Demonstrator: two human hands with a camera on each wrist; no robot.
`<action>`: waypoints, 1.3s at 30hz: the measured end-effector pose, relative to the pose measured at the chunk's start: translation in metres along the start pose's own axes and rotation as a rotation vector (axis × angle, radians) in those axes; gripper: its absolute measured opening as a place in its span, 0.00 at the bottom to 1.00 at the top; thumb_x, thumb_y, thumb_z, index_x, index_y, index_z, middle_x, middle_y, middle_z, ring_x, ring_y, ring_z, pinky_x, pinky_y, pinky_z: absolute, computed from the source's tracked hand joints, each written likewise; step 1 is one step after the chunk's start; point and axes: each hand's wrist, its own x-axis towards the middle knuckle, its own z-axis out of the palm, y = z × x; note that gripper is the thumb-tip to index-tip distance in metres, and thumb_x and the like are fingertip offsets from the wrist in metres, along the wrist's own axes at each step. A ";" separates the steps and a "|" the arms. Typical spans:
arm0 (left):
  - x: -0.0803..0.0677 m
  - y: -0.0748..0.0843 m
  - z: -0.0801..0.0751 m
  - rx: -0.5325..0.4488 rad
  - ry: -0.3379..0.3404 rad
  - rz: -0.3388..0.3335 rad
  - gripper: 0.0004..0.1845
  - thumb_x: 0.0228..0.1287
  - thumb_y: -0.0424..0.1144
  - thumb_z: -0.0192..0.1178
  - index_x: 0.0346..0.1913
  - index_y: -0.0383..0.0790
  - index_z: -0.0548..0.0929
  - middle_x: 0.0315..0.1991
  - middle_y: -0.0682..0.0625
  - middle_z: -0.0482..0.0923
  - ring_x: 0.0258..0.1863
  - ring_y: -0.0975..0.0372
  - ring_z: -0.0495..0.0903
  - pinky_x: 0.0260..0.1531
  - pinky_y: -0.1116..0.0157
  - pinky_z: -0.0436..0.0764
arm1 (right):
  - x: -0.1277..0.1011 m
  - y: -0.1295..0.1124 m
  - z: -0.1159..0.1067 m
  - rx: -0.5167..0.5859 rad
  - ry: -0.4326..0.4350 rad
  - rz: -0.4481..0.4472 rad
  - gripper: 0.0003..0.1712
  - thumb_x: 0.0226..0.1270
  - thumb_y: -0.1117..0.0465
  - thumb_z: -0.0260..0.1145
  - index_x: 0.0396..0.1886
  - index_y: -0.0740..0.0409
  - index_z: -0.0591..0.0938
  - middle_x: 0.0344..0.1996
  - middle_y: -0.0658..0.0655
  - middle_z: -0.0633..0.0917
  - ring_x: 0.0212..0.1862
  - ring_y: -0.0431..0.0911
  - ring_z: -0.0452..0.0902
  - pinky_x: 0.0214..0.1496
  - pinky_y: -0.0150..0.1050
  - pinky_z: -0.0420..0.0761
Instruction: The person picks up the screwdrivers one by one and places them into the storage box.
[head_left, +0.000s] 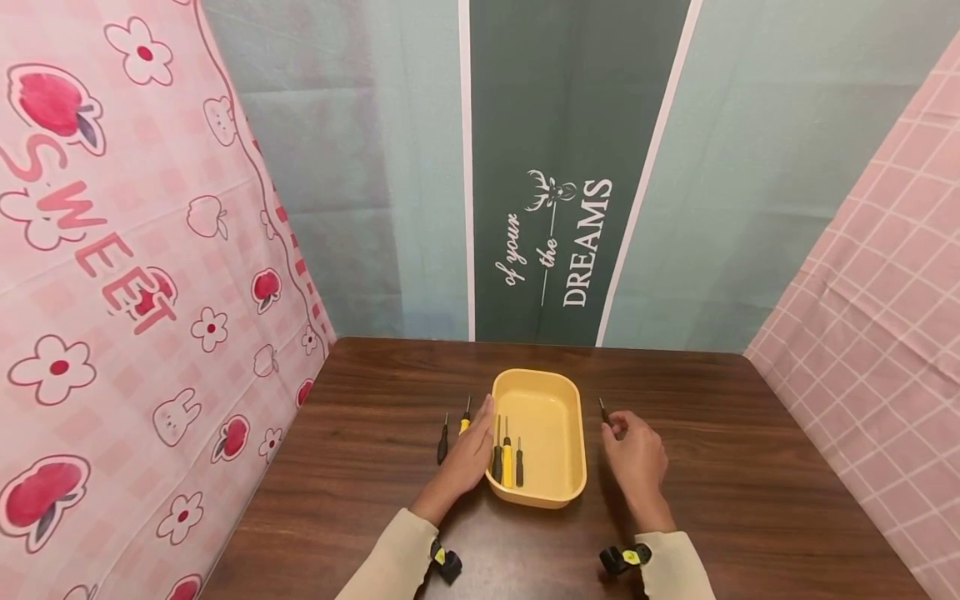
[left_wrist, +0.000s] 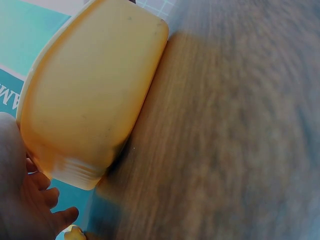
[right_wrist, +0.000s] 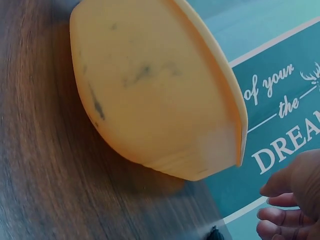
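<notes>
A yellow rectangular tray (head_left: 551, 498) stands on the table. Along its left inner side lie a black screwdriver (head_left: 497, 463), a yellow screwdriver (head_left: 507, 467) and a shorter black screwdriver (head_left: 520, 471). My left hand (head_left: 467, 457) rests against the tray's left wall, fingers extended. Beyond that hand lie another black screwdriver (head_left: 442, 447) and another yellow screwdriver (head_left: 465, 423), partly covered by the fingers. Right of the tray, my right hand (head_left: 636, 457) is over a small dark screwdriver (head_left: 603, 411). In the right wrist view its thumb and bent fingers (right_wrist: 282, 216) stand apart, with the dark tool beyond them.
The brown wooden table (head_left: 712, 433) runs back to a green cloth (head_left: 562, 125) with printed words. Pink patterned cloths hang at the left (head_left: 150, 250) and right (head_left: 877, 275). Both wrists wear black camera straps.
</notes>
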 end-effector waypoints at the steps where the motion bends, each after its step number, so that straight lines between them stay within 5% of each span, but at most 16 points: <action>1: 0.000 -0.001 0.000 0.001 0.000 0.002 0.29 0.84 0.36 0.37 0.81 0.35 0.48 0.82 0.42 0.44 0.80 0.48 0.48 0.75 0.46 0.53 | 0.000 0.001 0.000 -0.001 0.001 -0.002 0.09 0.60 0.61 0.75 0.39 0.58 0.88 0.28 0.53 0.87 0.27 0.51 0.80 0.21 0.45 0.71; 39: -0.004 0.000 -0.001 0.002 -0.009 -0.017 0.29 0.84 0.36 0.37 0.82 0.38 0.48 0.82 0.50 0.41 0.80 0.51 0.47 0.75 0.47 0.53 | -0.006 0.026 0.010 -0.090 -0.088 0.063 0.16 0.61 0.61 0.74 0.47 0.64 0.85 0.41 0.65 0.84 0.37 0.65 0.83 0.31 0.62 0.78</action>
